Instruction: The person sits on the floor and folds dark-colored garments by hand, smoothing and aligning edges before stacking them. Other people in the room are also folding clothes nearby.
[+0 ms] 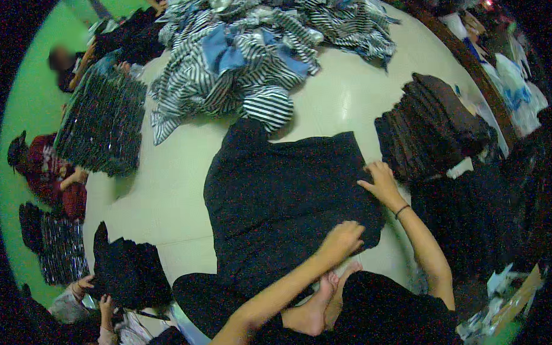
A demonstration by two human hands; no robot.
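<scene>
A large black garment, with one sleeve-like part pointing away from me, lies spread on the pale floor in front of my crossed legs. My right hand rests at its right edge, thumb and fingers apart. Closer to me, my left hand is over the garment's near right part. Its fingers are bent and slightly smeared, so whether they pinch cloth is unclear.
Beyond the garment rises a heap of black-and-white striped clothes with blue pieces. Dark folded stacks stand at right and left. Other people sit along the left, one with hands on a black cloth pile.
</scene>
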